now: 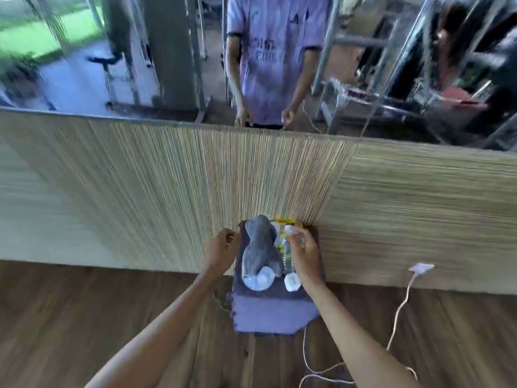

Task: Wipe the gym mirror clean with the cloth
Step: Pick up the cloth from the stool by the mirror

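Observation:
A grey cloth (261, 247) lies bunched on top of a purple padded block (272, 309) standing against the wall below the mirror (173, 51). My right hand (303, 253) grips a clear plastic bottle (288, 257) that lies beside the cloth on the block. My left hand (222, 250) hovers just left of the cloth with its fingers loosely curled and nothing in them. The mirror fills the top of the view and reflects a person in a light purple shirt.
A straw-textured wall panel (195, 177) runs under the mirror. A white plug (421, 268) sits on the wall at the right, its cord (397, 317) trailing over the wooden floor (84, 317). Gym machines (405, 65) are reflected at the right.

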`<action>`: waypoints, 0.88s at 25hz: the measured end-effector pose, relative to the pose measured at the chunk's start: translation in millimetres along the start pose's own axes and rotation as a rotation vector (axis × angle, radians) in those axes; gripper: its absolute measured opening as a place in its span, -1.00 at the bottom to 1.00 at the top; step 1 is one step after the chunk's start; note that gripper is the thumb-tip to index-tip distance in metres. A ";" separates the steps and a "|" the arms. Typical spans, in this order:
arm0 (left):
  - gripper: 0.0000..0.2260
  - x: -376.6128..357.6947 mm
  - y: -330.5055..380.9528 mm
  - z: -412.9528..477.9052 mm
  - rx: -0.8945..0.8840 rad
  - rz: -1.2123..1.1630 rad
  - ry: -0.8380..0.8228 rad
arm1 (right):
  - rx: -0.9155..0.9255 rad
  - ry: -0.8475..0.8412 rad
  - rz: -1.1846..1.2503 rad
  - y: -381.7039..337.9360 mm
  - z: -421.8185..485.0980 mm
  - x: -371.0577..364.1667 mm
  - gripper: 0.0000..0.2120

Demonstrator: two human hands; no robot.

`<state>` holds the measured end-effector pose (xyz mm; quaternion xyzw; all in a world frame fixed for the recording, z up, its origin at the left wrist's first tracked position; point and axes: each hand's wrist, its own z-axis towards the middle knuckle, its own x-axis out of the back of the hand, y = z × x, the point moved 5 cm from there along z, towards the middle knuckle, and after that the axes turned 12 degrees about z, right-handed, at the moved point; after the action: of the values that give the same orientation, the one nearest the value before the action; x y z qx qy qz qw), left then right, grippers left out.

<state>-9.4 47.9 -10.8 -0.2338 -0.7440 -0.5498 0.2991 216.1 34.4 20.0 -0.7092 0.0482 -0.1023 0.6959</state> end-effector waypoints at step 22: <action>-0.57 -42.1 27.1 9.1 0.329 -0.622 -0.090 | -0.603 -0.127 0.534 19.2 40.4 -27.9 -0.84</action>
<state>37.2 63.5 -24.0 0.0312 -0.8705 -0.4768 0.1180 199.0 79.3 -1.8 -0.8489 0.2155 0.1448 0.4603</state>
